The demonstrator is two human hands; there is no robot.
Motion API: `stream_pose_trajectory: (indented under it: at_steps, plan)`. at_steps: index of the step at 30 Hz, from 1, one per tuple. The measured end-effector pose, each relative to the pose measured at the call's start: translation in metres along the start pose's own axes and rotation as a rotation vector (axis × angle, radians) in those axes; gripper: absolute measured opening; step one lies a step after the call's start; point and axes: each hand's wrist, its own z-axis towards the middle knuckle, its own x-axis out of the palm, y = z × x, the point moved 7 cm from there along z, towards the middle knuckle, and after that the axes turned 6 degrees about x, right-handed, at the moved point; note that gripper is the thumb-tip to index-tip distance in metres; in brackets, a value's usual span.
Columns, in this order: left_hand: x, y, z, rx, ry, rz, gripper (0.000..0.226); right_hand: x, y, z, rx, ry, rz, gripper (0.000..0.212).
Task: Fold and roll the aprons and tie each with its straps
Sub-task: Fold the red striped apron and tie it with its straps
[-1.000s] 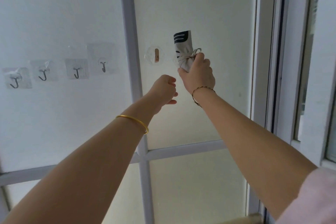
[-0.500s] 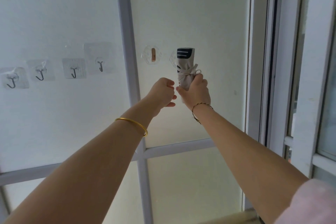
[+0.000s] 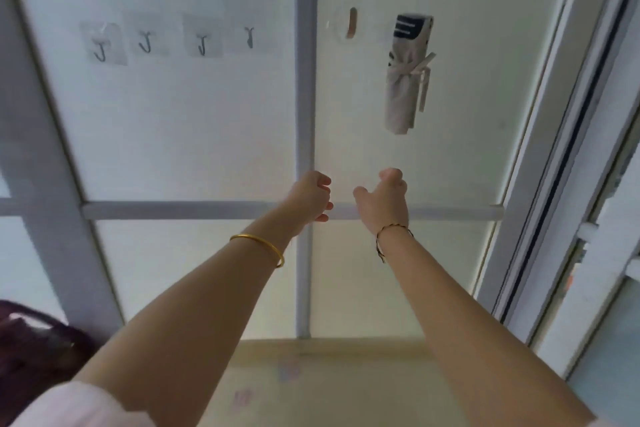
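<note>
A rolled apron (image 3: 405, 76), pale cloth with dark stripes at its top end and tied round the middle with its straps, hangs upright on the frosted glass panel at the upper right. Neither hand touches it. My right hand (image 3: 384, 199) is well below it, fingers loosely curled and apart, holding nothing. My left hand (image 3: 311, 199) is beside it to the left, curled into a loose fist with nothing in it.
Several small metal hooks (image 3: 145, 42) on clear pads line the left panel. A brown hook (image 3: 351, 22) sits left of the apron. A window frame (image 3: 554, 135) runs down the right. A dark red object (image 3: 31, 347) is at lower left, a pale patterned surface (image 3: 311, 381) below.
My right hand let go of the rolled apron, which stays hanging on the glass. Both hands dropped away below it, and the view tilted down.
</note>
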Motion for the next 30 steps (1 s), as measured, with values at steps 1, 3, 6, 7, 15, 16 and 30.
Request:
stream_pose_trajectory:
  at_steps: [1, 3, 6, 7, 15, 16, 30]
  plan:
    - [-0.008, 0.037, -0.016, -0.076, -0.017, 0.001, 0.036, 0.028, -0.01, -0.022, 0.001, 0.1, 0.005, 0.039]
    - [-0.024, 0.105, -0.049, -0.208, -0.034, 0.009, 0.036, 0.082, -0.027, -0.06, -0.002, 0.281, -0.015, 0.037]
    - [-0.062, 0.205, -0.116, -0.44, -0.085, 0.046, 0.036, 0.165, -0.051, -0.129, 0.017, 0.553, -0.107, 0.039]
    - [-0.081, 0.239, -0.141, -0.52, -0.113, 0.065, 0.036, 0.193, -0.056, -0.156, 0.022, 0.646, -0.133, 0.038]
    - [-0.294, 0.347, -0.256, -0.784, -0.366, 0.729, 0.033, 0.34, -0.052, -0.312, 0.099, 1.065, -0.184, 0.025]
    - [-0.319, 0.345, -0.255, -0.748, -0.362, 0.833, 0.03, 0.354, -0.045, -0.321, 0.096, 1.072, -0.191, 0.028]
    - [-0.458, 0.289, -0.187, -0.17, -0.498, 0.115, 0.021, 0.433, 0.072, -0.362, 0.089, 0.972, 0.113, 0.043]
